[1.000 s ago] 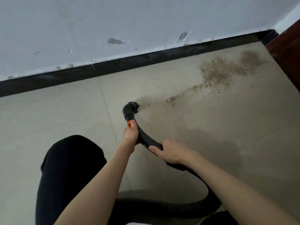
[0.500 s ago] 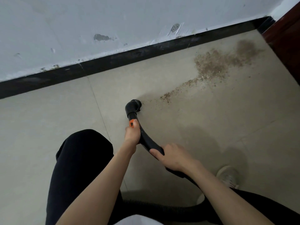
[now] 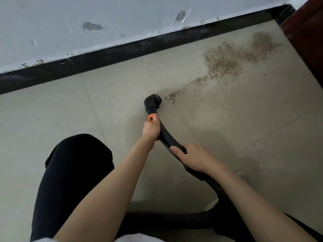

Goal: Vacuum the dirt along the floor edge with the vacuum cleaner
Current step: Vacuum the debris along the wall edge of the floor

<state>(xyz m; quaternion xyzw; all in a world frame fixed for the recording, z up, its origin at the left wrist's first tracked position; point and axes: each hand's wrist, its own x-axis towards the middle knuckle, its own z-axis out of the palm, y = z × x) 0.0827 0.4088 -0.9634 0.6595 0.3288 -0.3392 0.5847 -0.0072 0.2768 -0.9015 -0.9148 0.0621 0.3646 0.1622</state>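
A black vacuum nozzle (image 3: 152, 101) rests on the grey floor tiles, its mouth facing right toward the near end of a brown dirt trail (image 3: 225, 62). The dirt widens toward the far right, close to the black baseboard (image 3: 122, 51). My left hand (image 3: 151, 128) grips the curved black wand (image 3: 166, 137) just behind an orange collar (image 3: 150, 117). Lower on the same wand, my right hand (image 3: 191, 157) grips the handle. A ribbed black hose (image 3: 171, 219) loops from the handle down and across the bottom of the view.
A white scuffed wall (image 3: 122, 18) rises above the baseboard. A dark red wooden panel (image 3: 309, 37) stands at the right edge. My knee in black trousers (image 3: 75, 172) is bent at the lower left, and a light shoe (image 3: 212, 203) shows near the hose.
The nozzle has slid right along the floor to the near end of the dirt trail, and the thin end of the trail has shortened. Both hands keep their grips.
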